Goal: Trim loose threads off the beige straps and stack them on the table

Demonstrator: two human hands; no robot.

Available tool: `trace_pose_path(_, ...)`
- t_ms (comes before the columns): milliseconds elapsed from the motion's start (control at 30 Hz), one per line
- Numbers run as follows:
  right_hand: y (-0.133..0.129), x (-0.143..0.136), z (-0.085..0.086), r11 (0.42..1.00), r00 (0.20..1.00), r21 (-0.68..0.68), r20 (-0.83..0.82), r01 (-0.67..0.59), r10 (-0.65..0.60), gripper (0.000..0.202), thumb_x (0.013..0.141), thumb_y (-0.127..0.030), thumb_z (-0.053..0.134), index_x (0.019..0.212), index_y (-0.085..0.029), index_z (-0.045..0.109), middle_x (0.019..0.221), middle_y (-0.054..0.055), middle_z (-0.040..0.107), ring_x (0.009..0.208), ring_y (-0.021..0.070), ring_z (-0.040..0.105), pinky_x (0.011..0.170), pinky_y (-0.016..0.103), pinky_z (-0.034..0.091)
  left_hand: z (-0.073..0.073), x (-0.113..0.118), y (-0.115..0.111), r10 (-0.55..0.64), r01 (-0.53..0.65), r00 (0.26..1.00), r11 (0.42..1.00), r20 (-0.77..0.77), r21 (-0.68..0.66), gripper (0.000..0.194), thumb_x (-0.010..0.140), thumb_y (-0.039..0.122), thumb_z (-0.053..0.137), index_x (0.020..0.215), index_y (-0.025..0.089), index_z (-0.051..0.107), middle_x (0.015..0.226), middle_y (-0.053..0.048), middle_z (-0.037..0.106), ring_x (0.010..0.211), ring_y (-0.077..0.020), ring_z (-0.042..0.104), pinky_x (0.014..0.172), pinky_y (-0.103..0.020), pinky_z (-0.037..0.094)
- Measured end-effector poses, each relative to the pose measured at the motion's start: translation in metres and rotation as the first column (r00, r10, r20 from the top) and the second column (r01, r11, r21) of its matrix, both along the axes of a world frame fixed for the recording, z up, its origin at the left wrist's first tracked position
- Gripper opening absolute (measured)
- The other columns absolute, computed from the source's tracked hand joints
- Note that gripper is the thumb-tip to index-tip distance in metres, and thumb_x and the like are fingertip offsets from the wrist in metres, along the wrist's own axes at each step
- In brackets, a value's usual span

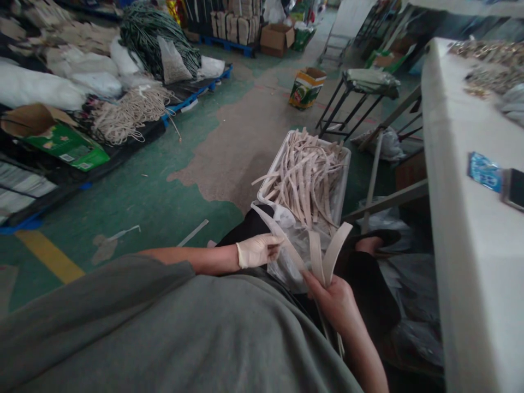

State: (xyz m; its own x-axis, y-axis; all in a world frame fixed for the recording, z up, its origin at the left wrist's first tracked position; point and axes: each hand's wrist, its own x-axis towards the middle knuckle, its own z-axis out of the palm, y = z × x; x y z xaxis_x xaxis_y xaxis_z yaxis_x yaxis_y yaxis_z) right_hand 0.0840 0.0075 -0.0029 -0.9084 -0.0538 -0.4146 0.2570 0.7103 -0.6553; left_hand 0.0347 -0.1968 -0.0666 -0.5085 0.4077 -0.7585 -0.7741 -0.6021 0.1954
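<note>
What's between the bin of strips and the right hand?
The head view shows a crumpled clear bag between the bin and the right hand, plus the ends of the held strips.

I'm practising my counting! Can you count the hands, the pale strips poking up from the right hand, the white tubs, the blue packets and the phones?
Hands: 2, the left hand and the right hand
Pale strips above the right hand: 3
White tub: 1
Blue packet: 1
Phone: 1
Total: 8
</note>
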Motion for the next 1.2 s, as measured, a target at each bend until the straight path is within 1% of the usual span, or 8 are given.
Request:
trace_pose_path(133, 0.001, 0.001, 0.001, 1.000, 1.000, 0.000, 0.028, -0.010, 0.010, 0.047, 0.082, -0.060, 0.051, 0.058, -0.021, 0.063, 0.054, 0.009, 0.067, 0.057, 0.0254, 0.066, 0.057, 0.032, 0.044, -0.010, 0.006, -0.002, -0.139, 0.139, 0.974, 0.990, 0.181, 0.016, 0.016, 0.081, 0.013, 0.076, 0.072, 0.011, 0.063, 0.059, 0.000, 0.061, 0.051, -0.0087, 0.060, 0.056, -0.020, 0.048)
trace_pose_path(300, 0.004, 0.004, 0.006, 0.999, 1.000, 0.050, 0.025, -0.016, 0.015, 0.047, 0.082, -0.060, 0.051, 0.058, -0.021, 0.061, 0.053, 0.009, 0.067, 0.053, 0.0244, 0.065, 0.053, 0.031, 0.042, -0.002, 0.013, 0.004, -0.148, 0.148, 0.989, 0.989, 0.019, 0.012, 0.020, 0.072, 0.013, 0.084, 0.080, 0.013, 0.066, 0.065, 0.001, 0.065, 0.056, -0.0088, 0.061, 0.057, -0.020, 0.049)
trace_pose_path(467, -0.010, -0.006, -0.001, 0.996, 1.000, 0.092, -0.021, -0.017, 0.019, 0.046, 0.082, -0.058, 0.050, 0.057, -0.021, 0.063, 0.056, 0.011, 0.068, 0.059, 0.0268, 0.067, 0.056, 0.032, 0.041, 0.009, 0.018, 0.012, -0.268, 0.268, 0.961, 0.963, -0.069, -0.001, 0.029, 0.063, 0.016, 0.090, 0.078, 0.013, 0.066, 0.063, 0.003, 0.064, 0.054, -0.0073, 0.058, 0.056, -0.020, 0.046)
trace_pose_path(667, 0.002, 0.000, -0.005, 0.998, 1.000, -0.066, 0.018, -0.002, 0.004, 0.049, 0.080, -0.058, 0.057, 0.054, -0.019, 0.067, 0.058, 0.009, 0.069, 0.060, 0.0252, 0.066, 0.059, 0.032, 0.045, 0.011, 0.005, 0.004, -0.145, 0.135, 0.983, 0.987, -0.113, -0.090, 0.026, 0.064, 0.014, 0.088, 0.075, 0.014, 0.064, 0.062, 0.003, 0.064, 0.052, -0.0072, 0.057, 0.055, -0.021, 0.044)
trace_pose_path(833, -0.002, 0.000, -0.012, 0.997, 1.000, -0.073, -0.003, 0.022, -0.023, 0.051, 0.080, -0.059, 0.058, 0.051, -0.018, 0.067, 0.056, 0.009, 0.069, 0.060, 0.0248, 0.065, 0.059, 0.032, 0.045, 0.008, 0.012, 0.012, -0.288, 0.288, 0.950, 0.957, -0.124, -0.021, 0.032, 0.058, 0.018, 0.093, 0.077, 0.011, 0.068, 0.061, 0.002, 0.063, 0.052, -0.0069, 0.055, 0.054, -0.021, 0.042)
trace_pose_path(900, -0.001, 0.000, -0.012, 0.994, 0.999, -0.095, 0.001, 0.046, -0.046, 0.049, 0.079, -0.058, 0.060, 0.051, -0.018, 0.068, 0.057, 0.009, 0.069, 0.060, 0.0252, 0.065, 0.058, 0.032, 0.046, 0.007, 0.011, 0.013, -0.285, 0.282, 0.948, 0.959, -0.145, -0.038, 0.034, 0.055, 0.019, 0.094, 0.077, 0.011, 0.069, 0.062, 0.001, 0.063, 0.052, -0.0068, 0.055, 0.053, -0.021, 0.041)
trace_pose_path(1033, 0.013, 0.013, -0.008, 0.977, 0.988, -0.167, 0.103, 0.134, -0.118, 0.043, 0.074, -0.057, 0.068, 0.055, -0.018, 0.071, 0.054, 0.010, 0.069, 0.054, 0.0254, 0.064, 0.048, 0.031, 0.044, 0.005, 0.000, 0.005, -0.212, 0.195, 0.965, 0.974, -0.154, -0.116, 0.032, 0.057, 0.020, 0.093, 0.076, 0.012, 0.069, 0.065, 0.001, 0.065, 0.052, -0.0068, 0.056, 0.054, -0.021, 0.043)
trace_pose_path(1200, 0.006, 0.015, -0.015, 0.960, 0.985, -0.233, 0.104, 0.157, -0.135, 0.042, 0.074, -0.055, 0.069, 0.062, -0.015, 0.072, 0.055, 0.009, 0.069, 0.052, 0.0233, 0.064, 0.046, 0.028, 0.044, 0.003, 0.009, 0.011, -0.337, 0.332, 0.932, 0.941, -0.132, -0.059, 0.029, 0.059, 0.017, 0.092, 0.075, 0.011, 0.069, 0.061, 0.000, 0.064, 0.052, -0.0074, 0.056, 0.053, -0.021, 0.043)
